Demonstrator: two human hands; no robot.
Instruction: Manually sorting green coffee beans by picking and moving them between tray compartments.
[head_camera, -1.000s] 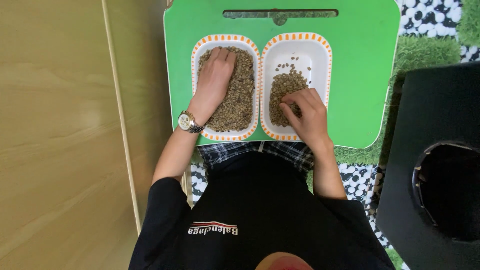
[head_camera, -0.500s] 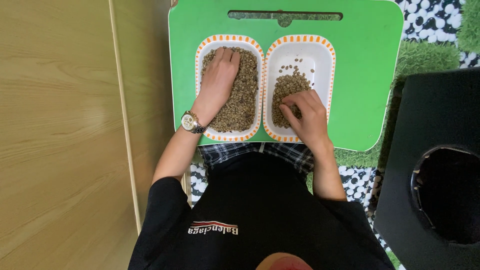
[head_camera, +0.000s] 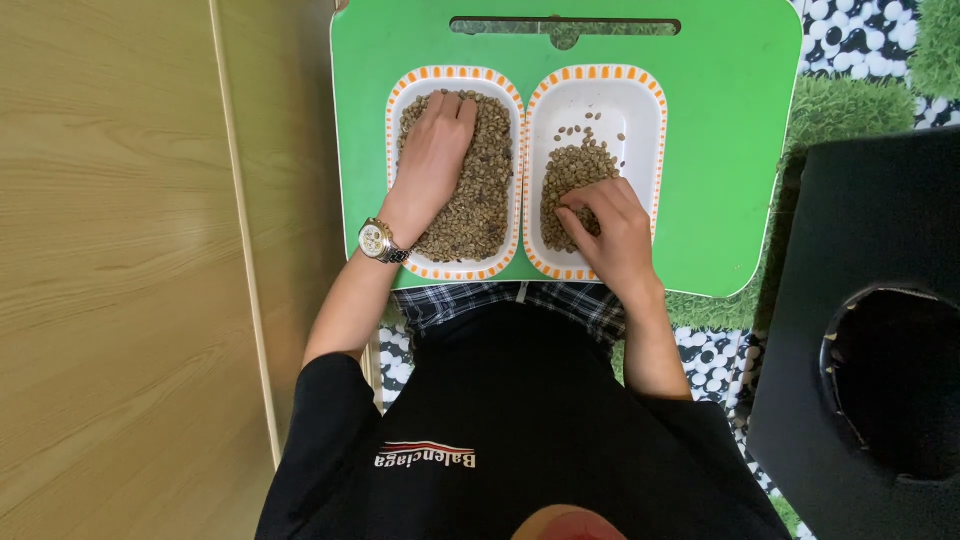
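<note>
A: Beans (head_camera: 487, 190) fill our left tray (head_camera: 396, 110) nearly to the rim; our left hand (head_camera: 432, 160) lies flat on them, open, grasping nothing; a push may spill some onto the green table (head_camera: 720, 150).

B: Our right tray (head_camera: 640, 100) holds a small pile (head_camera: 572, 175); our right hand (head_camera: 610, 225) pinches there, whether on a bean we cannot tell.

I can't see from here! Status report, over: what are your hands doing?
Left hand flat in the full dish of beans. Right hand pinching at beans in the half-empty dish. Nothing in the way on the green tray.
</note>
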